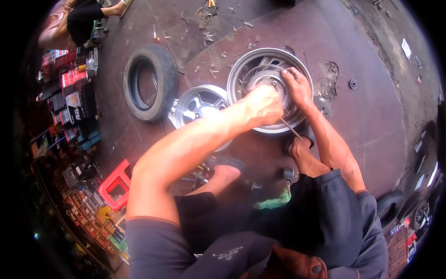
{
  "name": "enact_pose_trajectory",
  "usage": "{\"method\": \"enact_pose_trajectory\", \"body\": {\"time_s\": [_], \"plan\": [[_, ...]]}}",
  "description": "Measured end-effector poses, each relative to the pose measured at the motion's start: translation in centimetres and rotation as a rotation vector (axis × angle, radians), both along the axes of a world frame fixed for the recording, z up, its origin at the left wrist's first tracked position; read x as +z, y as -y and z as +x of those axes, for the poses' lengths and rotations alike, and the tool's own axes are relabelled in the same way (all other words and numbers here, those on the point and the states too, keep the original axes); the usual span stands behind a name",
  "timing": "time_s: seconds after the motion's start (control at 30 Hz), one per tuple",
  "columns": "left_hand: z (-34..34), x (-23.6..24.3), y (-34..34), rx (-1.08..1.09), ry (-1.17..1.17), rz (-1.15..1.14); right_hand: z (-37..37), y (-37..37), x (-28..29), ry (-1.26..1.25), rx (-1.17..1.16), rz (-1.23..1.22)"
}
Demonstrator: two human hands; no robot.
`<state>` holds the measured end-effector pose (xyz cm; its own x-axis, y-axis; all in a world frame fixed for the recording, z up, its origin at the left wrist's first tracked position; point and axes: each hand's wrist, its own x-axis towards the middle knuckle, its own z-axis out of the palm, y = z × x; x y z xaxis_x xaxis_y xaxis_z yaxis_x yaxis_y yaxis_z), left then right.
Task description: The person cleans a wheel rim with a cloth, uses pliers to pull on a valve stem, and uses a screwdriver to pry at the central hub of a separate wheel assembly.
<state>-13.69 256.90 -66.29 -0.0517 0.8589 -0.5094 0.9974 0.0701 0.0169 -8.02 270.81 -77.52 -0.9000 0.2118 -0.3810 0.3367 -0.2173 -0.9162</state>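
Note:
A silver wheel rim (236, 69) lies on the floor in front of me, with a round disc (253, 74) at its middle. My left hand (265, 106) is a fist over the near part of the disc, closed on a thin metal rod (291, 128). The rod slants out under the fist, over the rim's edge toward my foot. My right hand (298, 87) grips the rim's right side, its thumb against the disc near a small bolt-like end (274, 83). Its other fingers are partly hidden. A second silver rim (183, 104) lies to the left, partly behind my left forearm.
A black tyre (165, 83) lies farther left. My bare foot (299, 149) is by the near edge of the wheel. A red plastic stool (104, 188) and stacked boxes (74, 79) line the left side. A person (83, 21) sits at the upper left. Scraps (209, 37) litter the floor.

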Motion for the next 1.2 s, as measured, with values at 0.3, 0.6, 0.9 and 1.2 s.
{"method": "enact_pose_trajectory", "body": {"time_s": [0.3, 0.6, 0.9, 1.2], "plan": [[-1.8, -0.4, -3.6, 0.180, 0.256, -0.171, 0.0, 0.0, -0.4, 0.034, 0.013, -0.067], [-3.4, -2.2, -1.1, 1.205, 0.629, 0.277, 0.0, 0.4, -0.1, 0.004, -0.025, -0.148], [0.6, -4.2, 2.9, 2.235, 0.473, 1.221, 0.1, 0.5, -1.1, 0.007, -0.019, -0.001], [-0.8, 0.8, 10.4, 0.696, -0.187, 0.645, 1.3, 0.8, 2.0, -0.624, 0.140, 1.066]]}}
